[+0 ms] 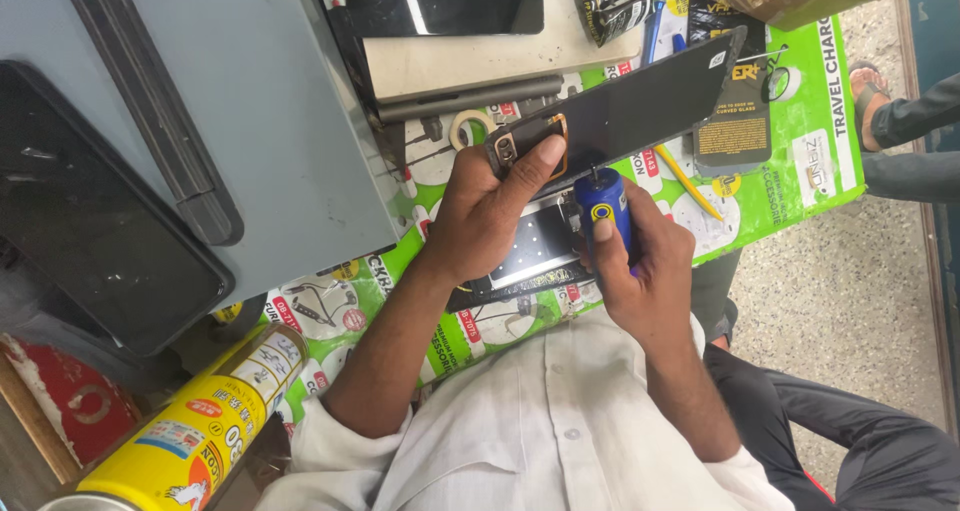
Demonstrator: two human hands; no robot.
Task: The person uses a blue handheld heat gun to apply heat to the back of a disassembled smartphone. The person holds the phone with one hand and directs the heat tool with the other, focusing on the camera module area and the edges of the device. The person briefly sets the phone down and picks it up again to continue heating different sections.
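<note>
Shirt: your white buttoned shirt (560, 441) fills the near edge of the view, sleeves rolled above the forearms.
Right hand: your right hand (645, 271) is clamped around a blue tool handle (604, 206), thumb pressed along its side, the dark tip pointing away from you.
Left hand: your left hand (485, 216) is closed on the near end of a long dark panel (625, 111), thumb flat on top beside an orange-rimmed cut-out.
Panel: black, glossy and thin, it slants up and away to your right, raised off the table; the tool tip sits just under its lower edge.
Phone body: an opened phone (535, 256) lies beneath your hands, its pale shiny inside showing between them.
Table cover: a green printed sheet (800, 161) with pictures of accessories covers the work surface.
Can: a yellow spray can (195, 426) lies on its side at your near left; you cannot tell what it holds.
Grey slab: a large grey board (260, 101) with a dark bar across it sits at left, a black screen (85, 211) lying on it.
Small items: a roll of tape (468, 126) rests just beyond your left hand, a yellow pencil (690, 183) to the right of the tool.
Far stack: another dark screen (445, 1) lies on a pale plate at the far edge.
Floor: speckled stone floor (860, 271) shows at right, where another person's sandalled foot (868, 86) rests.
</note>
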